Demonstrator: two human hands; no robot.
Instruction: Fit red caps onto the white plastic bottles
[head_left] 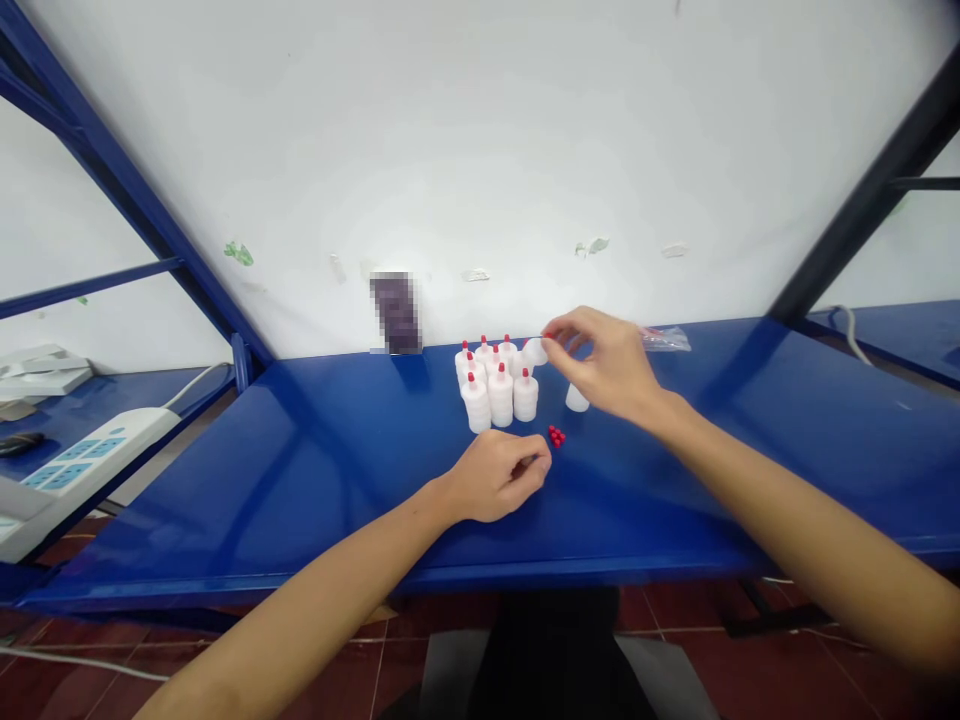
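My right hand (600, 360) pinches the red tip of a small white squeeze bottle (534, 352) between thumb and fingers. That bottle is tilted, at the back right of a cluster of upright white squeeze bottles (501, 398) with red caps. Another white bottle (577, 399) stands below my right hand, its top hidden. My left hand (504, 474) rests on the table in front of the cluster, fingers curled closed; whatever they hold is hidden. Just right of it lies a small pile of loose red caps (556, 436).
The blue table (360, 500) meets a white wall. A clear plastic bag (666, 340) lies behind my right hand. A blurred dark phone-shaped object (396, 312) leans on the wall. At the left, a white power strip (90, 465) lies beyond the blue frame post (142, 190).
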